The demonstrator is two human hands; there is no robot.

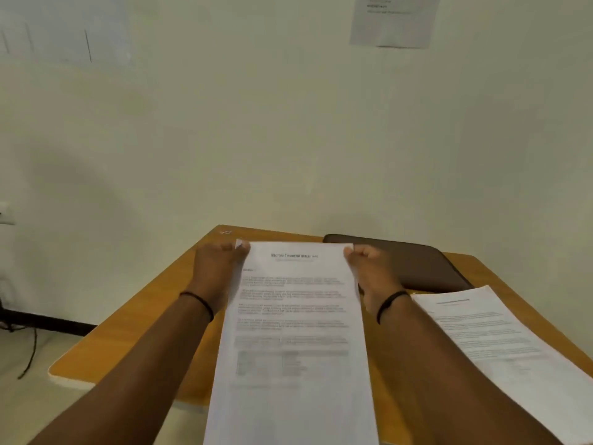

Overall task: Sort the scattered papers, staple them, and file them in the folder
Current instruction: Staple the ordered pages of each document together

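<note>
The left hand [218, 268] is pinching the far left corner of a printed sheet [292, 332], its fingers curled at the paper's edge. The right hand [369, 268] is doing the same at the far right corner, its grip clenched on the sheet with the fingers folded around the edge. Between them the sheet is stretching lengthwise toward the person, its near end running out of the bottom of the view; whether it is one page or several stacked together cannot be told. Each wrist is wearing a thin dark band.

A second sheet [500, 335] is lying flat on the right side of the tabletop [134, 332], beside the right forearm. A dark brown folder [414, 264] is lying closed at the far right of the tabletop, against the wall, partly behind the right hand.

The tabletop is orange-brown wood with rounded corners. Behind it a pale wall [288, 123] is rising, carrying a notice [394, 20] at upper right. A dark cable [30, 354] is trailing on the floor at left.
</note>
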